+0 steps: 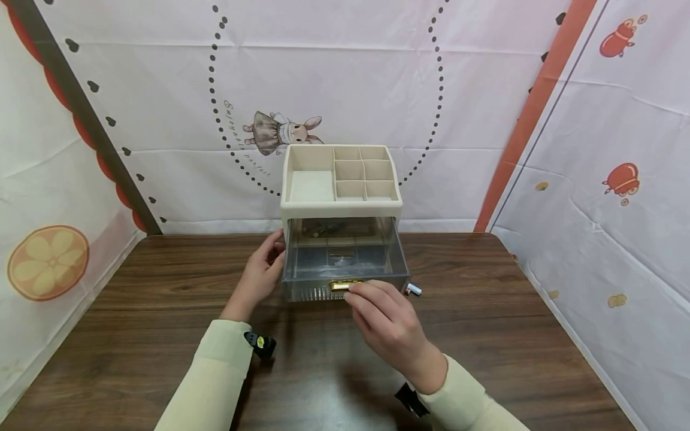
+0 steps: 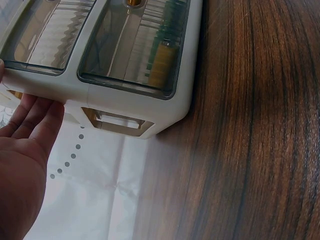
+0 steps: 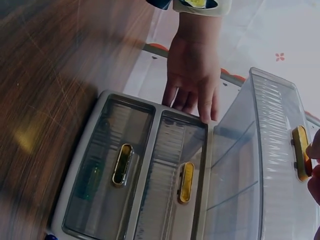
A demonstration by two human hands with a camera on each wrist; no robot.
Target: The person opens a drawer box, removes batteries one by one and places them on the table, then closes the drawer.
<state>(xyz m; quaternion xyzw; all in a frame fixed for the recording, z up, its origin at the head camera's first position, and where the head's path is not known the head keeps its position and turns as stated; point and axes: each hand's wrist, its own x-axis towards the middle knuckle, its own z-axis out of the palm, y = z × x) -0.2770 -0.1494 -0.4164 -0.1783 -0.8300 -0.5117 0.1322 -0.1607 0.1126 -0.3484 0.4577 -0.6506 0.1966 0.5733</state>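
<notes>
A cream desktop drawer organizer [image 1: 342, 209] stands on the table. Its clear grey top drawer [image 1: 302, 274] is pulled out toward me. My right hand [image 1: 392, 323] pinches the gold drawer handle [image 3: 301, 152] with its fingertips, and only those show in the right wrist view. Against the organizer's left side rests my left hand [image 1: 260, 275], its fingers fairly straight and its thumb near the front edge. Two lower drawers sit closed in the right wrist view, the middle drawer [image 3: 172, 150] and the bottom drawer [image 3: 107, 165]. Green and yellow items show dimly inside the bottom one.
Small blue-and-white cylinders, apparently batteries [image 1: 414, 289], lie on the wooden table [image 1: 485, 335] just right of the organizer. Divided compartments [image 1: 363, 172] top the organizer. Behind it hangs a printed white cloth [image 1: 345, 90], and similar cloth lines both sides.
</notes>
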